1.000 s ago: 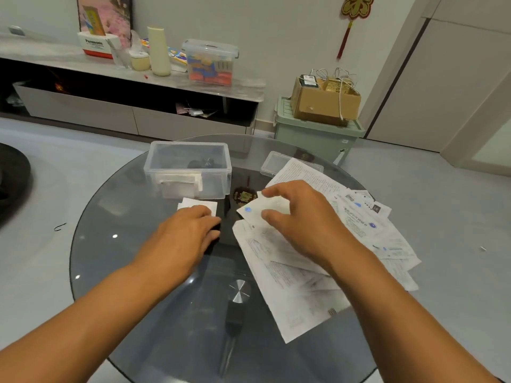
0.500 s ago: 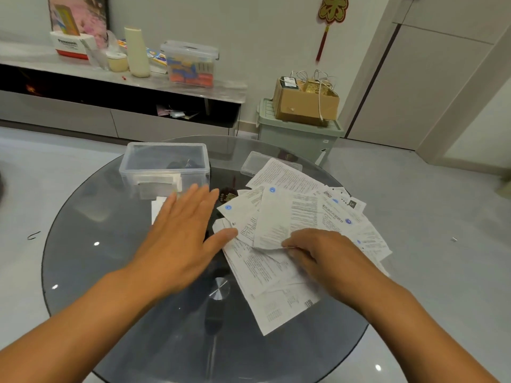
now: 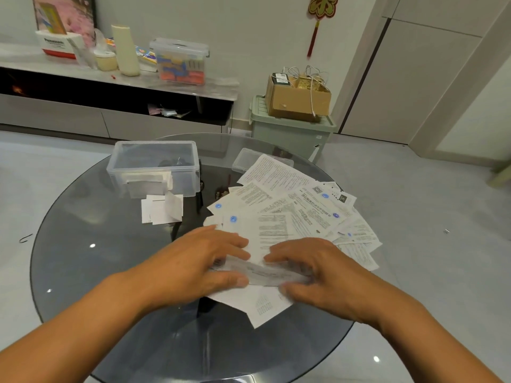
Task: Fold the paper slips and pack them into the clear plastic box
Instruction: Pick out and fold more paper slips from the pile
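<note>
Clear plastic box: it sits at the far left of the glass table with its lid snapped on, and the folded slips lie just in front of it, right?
Not quite. The head view shows the clear plastic box open at the top, no lid on it. The rest holds: it sits far left on the glass table, with the folded slips just in front.

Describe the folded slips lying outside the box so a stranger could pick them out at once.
Start at the round glass table and find the clear box at its far left. Just in front of it lie the folded slips: a small white stack, blank and compact, unlike the printed sheets fanned out to the right.
</note>
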{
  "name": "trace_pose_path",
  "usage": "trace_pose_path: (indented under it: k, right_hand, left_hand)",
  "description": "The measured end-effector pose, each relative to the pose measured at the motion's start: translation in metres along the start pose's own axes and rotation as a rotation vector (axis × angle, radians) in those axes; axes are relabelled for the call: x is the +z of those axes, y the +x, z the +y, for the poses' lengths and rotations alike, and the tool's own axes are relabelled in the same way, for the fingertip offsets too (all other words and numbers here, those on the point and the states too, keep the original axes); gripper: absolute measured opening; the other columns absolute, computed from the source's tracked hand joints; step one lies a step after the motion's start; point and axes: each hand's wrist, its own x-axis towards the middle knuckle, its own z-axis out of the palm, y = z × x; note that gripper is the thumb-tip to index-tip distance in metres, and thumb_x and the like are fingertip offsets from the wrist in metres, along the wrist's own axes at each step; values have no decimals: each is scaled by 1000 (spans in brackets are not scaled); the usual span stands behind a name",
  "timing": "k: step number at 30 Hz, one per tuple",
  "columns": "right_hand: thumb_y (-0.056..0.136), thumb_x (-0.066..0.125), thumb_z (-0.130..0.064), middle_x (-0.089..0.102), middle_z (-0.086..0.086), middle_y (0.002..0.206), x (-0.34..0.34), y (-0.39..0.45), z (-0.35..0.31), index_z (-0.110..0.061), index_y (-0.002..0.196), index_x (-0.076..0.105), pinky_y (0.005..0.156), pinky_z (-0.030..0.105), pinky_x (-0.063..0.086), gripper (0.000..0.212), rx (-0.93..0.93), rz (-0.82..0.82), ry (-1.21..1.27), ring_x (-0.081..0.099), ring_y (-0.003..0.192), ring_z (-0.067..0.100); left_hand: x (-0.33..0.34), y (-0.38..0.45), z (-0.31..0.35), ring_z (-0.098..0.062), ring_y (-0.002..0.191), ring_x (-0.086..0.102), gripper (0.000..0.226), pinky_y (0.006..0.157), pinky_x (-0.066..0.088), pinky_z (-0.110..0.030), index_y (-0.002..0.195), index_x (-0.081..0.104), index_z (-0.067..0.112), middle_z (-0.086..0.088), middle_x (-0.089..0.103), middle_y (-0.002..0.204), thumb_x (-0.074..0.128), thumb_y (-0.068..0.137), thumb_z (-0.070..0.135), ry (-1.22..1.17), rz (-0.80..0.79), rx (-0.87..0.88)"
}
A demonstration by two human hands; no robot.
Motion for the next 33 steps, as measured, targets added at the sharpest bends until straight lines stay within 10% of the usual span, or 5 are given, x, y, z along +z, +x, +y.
trace_pose_path:
  k: [6,12,20,26,33]
  right_hand:
    - [96,67,-45,74,-17,107,2,6,3,-35,101,73,87,48,59,13,104,144,373,70,99,11]
    - [79,74,-60,70,-20,112,2,15,-3,-44,111,65,89,45,60,36,84,281,606,69,102,11]
    - [74,87,-49,64,-25,123,21,36,0,-56,144,31,96,43,58,90,306,382,573,67,106,4]
    - [74,77,-67,47,-16,146,39,50,-10,-53,151,12,115,48,31,101,415,482,184,45,133,16]
    - [96,57,-55,65,-14,88,29,51,6,-50,148,26,106,48,43,61,451,485,330,60,93,8]
  left_hand:
    - [-1,-1,0,14,129,25,75,113,24,-21,135,49,53,42,41,136,70,68,79,-60,15,-49]
    - [8,7,4,-7,86,63,20,75,54,-38,101,74,32,15,68,89,63,95,47,-224,210,-77]
    - [16,23,7,-2,84,68,28,74,59,-32,116,65,41,22,71,95,71,90,45,-382,296,-360]
    - [25,26,6,-15,121,48,85,102,48,-42,142,24,52,17,46,133,81,81,41,-200,423,-357]
    - [18,21,2,-9,138,42,74,115,28,-36,141,56,35,15,49,149,33,85,77,185,197,-69]
